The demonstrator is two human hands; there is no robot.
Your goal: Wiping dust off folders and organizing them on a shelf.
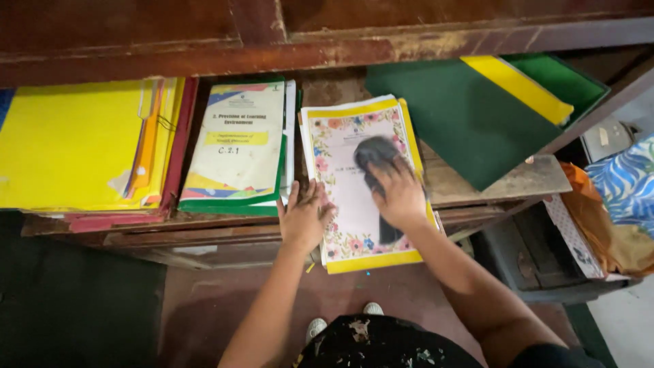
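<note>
Both hands are on the floral folder (354, 191) at the shelf (504, 180) edge: left hand (304, 217) pressed flat, fingers spread, right hand (400, 194) clamped on a dark cloth (375, 155). Folder's probably light, bendy, kinda slick, best gripped by its overhanging near edge.

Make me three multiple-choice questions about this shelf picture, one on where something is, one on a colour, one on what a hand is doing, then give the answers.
1. Where does the floral-bordered folder lie?
A. right of the white and green booklet
B. on the floor
C. under the yellow stack

2. What colour is the big flat folder at the right of the shelf?
A. red
B. dark green
C. white

3. What is the right hand doing?
A. hanging free
B. pressing a dark cloth on the floral folder
C. gripping a pen

Answers: 1 A, the booklet sits just left of it. 2 B, its cover is dark green. 3 B, the cloth lies under its fingers while the left hand rests at the folder's edge.
</note>
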